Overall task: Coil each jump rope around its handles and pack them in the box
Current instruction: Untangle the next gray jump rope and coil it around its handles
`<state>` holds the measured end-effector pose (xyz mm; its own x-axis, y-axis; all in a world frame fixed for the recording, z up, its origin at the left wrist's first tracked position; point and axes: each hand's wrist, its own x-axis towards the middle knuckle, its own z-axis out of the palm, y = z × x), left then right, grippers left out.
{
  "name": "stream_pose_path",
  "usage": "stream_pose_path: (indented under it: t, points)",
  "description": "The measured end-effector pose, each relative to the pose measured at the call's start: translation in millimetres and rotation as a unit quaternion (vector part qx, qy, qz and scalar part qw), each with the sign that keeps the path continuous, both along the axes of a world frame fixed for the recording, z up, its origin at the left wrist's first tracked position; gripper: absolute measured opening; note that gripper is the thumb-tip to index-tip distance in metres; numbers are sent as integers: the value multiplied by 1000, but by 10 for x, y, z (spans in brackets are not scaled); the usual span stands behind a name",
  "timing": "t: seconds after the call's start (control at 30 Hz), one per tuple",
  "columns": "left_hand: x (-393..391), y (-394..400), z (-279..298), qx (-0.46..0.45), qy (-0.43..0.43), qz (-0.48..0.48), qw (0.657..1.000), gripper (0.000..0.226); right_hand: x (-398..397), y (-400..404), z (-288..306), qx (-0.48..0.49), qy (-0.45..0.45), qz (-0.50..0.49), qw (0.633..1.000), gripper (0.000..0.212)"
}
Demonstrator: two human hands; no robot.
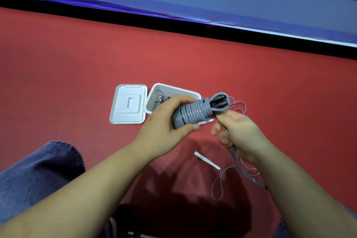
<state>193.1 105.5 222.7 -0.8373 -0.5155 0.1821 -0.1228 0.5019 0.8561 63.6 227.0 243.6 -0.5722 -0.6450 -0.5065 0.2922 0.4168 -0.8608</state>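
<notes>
Left hand (170,123): centre of frame, fingers and thumb wrapped round the lower end of a grey jump rope bundle (195,112), gripping it.

Right hand (237,131): just right of centre, fingers curled, pinching the loose grey cord (234,160) that runs from the bundle's upper end down through the palm.

Bundle: thick grey cord wound in close turns round dark handles (220,102), whose ends stick out at the upper right. Held in the air, in front of the box.

Loose cord: thin loops trail behind the right hand and down to the lower right, ending in a hanging loop (217,187) over the floor.

Box (173,89): white, open, on the red floor (77,63) just behind the left hand. One coiled rope (159,99) lies inside, at the left end.

Lid (128,104): white, flat on the floor, just left of the box.

White strip (206,161): small, on the floor below the hands; purpose unclear. A second pale sliver shows beneath the bundle.

Progress, as judged: at least one rope packed; the held rope mostly wound, tail cord left to coil, then boxing. Closing the lid may follow.

Not readable: most of the box interior, covered by the left hand; how many ropes remain; whether the thin cord belongs to the same rope as the thick turns. Blue trouser leg (38,170) cut off at lower left.
</notes>
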Motion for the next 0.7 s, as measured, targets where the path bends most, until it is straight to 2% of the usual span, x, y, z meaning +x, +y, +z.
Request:
stream_pose_path:
  t: [0.13,0.2,0.33,0.43,0.57,0.7]
  points:
    - [-2,-106,-27,34,-47,113,992,46,73,0,-66,9,59,74,995,28]
    - [1,-132,-40,-1,-94,147,985,46,63,11,-97,16,120,110,987,29]
    - [15,-89,-29,-83,-143,158,973,48,6,69,-71,58,341,198,917,24]
    - [13,-65,-7,-112,-176,147,967,50,11,112,-34,63,432,219,873,22]
    - [14,-70,-22,-124,-217,86,964,53,10,128,-35,57,461,218,858,22]
    - [13,-84,-17,-122,-221,-25,967,52,-58,136,-26,45,436,190,879,18]
